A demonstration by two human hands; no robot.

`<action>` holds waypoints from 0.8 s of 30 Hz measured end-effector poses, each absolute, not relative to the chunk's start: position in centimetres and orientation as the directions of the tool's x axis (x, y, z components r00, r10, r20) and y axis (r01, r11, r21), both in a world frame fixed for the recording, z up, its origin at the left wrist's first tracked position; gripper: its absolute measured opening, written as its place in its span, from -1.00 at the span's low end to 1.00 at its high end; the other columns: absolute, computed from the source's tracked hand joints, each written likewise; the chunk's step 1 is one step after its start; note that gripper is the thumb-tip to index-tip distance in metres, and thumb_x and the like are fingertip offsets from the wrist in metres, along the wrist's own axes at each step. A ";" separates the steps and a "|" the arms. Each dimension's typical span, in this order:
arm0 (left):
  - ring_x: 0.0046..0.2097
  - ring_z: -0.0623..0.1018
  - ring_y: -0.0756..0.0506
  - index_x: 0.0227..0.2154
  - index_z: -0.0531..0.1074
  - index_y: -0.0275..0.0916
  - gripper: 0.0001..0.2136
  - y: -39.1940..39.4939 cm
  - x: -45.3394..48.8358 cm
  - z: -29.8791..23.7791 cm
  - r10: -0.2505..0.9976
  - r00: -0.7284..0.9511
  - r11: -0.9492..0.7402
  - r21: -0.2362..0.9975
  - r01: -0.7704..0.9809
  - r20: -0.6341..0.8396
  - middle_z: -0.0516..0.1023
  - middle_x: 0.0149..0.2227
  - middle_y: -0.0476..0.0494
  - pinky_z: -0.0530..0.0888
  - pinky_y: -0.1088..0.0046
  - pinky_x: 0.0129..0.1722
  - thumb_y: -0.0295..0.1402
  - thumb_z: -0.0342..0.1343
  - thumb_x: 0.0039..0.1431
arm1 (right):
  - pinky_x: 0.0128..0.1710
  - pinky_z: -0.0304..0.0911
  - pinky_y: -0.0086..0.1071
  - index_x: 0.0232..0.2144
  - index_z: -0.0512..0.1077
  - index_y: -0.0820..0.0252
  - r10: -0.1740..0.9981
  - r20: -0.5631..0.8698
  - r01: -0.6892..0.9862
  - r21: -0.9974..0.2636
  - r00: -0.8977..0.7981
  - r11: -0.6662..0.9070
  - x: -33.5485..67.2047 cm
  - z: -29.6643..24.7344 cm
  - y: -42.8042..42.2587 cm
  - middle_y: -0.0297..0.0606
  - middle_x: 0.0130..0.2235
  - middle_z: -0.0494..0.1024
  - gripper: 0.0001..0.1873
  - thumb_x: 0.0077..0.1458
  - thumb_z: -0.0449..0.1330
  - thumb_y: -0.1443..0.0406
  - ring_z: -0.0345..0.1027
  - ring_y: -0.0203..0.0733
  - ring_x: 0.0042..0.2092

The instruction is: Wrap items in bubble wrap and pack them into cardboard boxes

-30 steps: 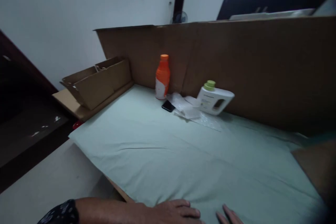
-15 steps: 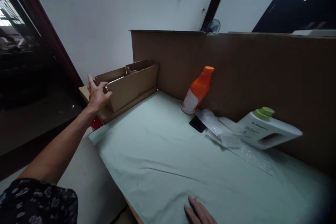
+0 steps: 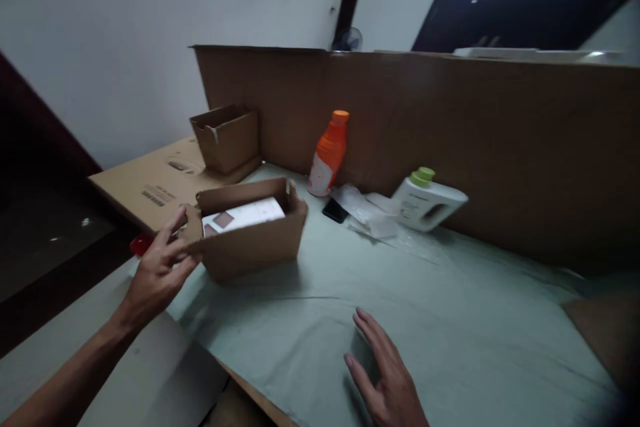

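Note:
My left hand (image 3: 163,263) grips the near left end of an open cardboard box (image 3: 255,250), fingers over its rim. Inside the box lies a white carton (image 3: 250,213) with brownish squares printed on it. The box is over the left part of the pale green cloth (image 3: 320,327); whether its base rests fully on the cloth I cannot tell. Fingers apart and holding nothing, my right hand (image 3: 387,373) hovers low above the cloth at the near middle, to the right of the box.
A second open cardboard box (image 3: 230,140) stands behind, beside a flat cardboard sheet (image 3: 150,180). Along the tall cardboard wall (image 3: 425,107) are an orange bottle (image 3: 330,153), a black phone (image 3: 335,211), bubble wrap (image 3: 367,210) and a white jug with green cap (image 3: 425,203).
My left hand has drawn the nearer cardboard box off the back left corner, toward me and onto the cloth. My right hand has come further into view. The view has swung right.

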State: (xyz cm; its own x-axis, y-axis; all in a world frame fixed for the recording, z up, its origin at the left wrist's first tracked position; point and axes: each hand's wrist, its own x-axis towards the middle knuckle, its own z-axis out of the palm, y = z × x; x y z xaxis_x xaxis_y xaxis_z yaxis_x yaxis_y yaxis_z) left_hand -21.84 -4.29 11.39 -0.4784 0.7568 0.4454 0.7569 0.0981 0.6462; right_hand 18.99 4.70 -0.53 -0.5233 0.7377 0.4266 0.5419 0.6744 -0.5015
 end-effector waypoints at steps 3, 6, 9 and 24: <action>0.34 0.35 -0.30 -0.39 0.58 -0.13 -0.81 -5.2 -18.1 10.1 0.822 -0.318 -0.086 0.655 0.750 0.472 0.14 0.44 -0.01 0.45 0.23 0.23 -0.18 0.15 0.22 | 0.20 0.37 0.02 0.36 0.19 0.10 0.818 0.332 0.538 -0.627 -0.469 0.563 19.4 0.9 3.8 -0.04 0.31 0.36 -0.32 0.22 0.18 0.22 0.31 0.10 0.28; 0.31 0.40 -0.27 -0.16 0.56 0.02 -0.83 -5.1 -15.2 8.3 0.812 -0.221 -0.249 0.663 0.706 0.540 0.07 0.46 0.05 0.50 0.23 0.18 -0.33 0.21 0.18 | 0.14 0.40 0.10 0.37 0.17 0.12 0.872 0.229 0.517 -0.730 -0.433 0.448 20.1 1.8 3.0 0.01 0.26 0.42 -0.25 0.15 0.19 0.23 0.39 0.16 0.22; 0.32 0.38 -0.28 0.31 0.14 0.22 -0.27 -4.3 -13.0 6.0 0.791 -0.283 -0.292 0.740 0.606 0.543 -0.12 0.51 -0.04 0.56 0.19 0.11 -0.31 0.28 0.11 | 0.10 0.42 0.12 0.34 0.22 0.10 0.884 0.183 0.455 -0.802 -0.431 0.387 21.0 2.4 2.5 0.00 0.23 0.45 -0.26 0.10 0.17 0.26 0.43 0.18 0.17; -0.27 0.63 -0.28 -0.48 0.62 -0.14 -0.71 3.0 -6.2 0.7 1.000 -0.011 0.016 0.850 0.527 -0.012 0.65 -0.41 -0.19 0.62 0.15 -0.15 -0.12 0.07 0.10 | 0.06 0.41 0.00 -0.05 0.59 0.11 0.859 0.390 0.675 -0.538 -0.331 0.504 27.5 7.1 19.3 -0.17 0.02 0.63 -0.63 0.21 0.05 0.29 0.50 0.05 0.04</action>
State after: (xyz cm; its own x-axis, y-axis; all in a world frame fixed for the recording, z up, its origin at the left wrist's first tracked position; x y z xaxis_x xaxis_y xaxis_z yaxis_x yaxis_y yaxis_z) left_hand -6.20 3.01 0.66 -0.0111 0.9999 -0.0116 0.5268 0.0157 0.8498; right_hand 27.49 19.33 7.07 -0.3308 0.8594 0.3900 0.6754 0.5042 -0.5382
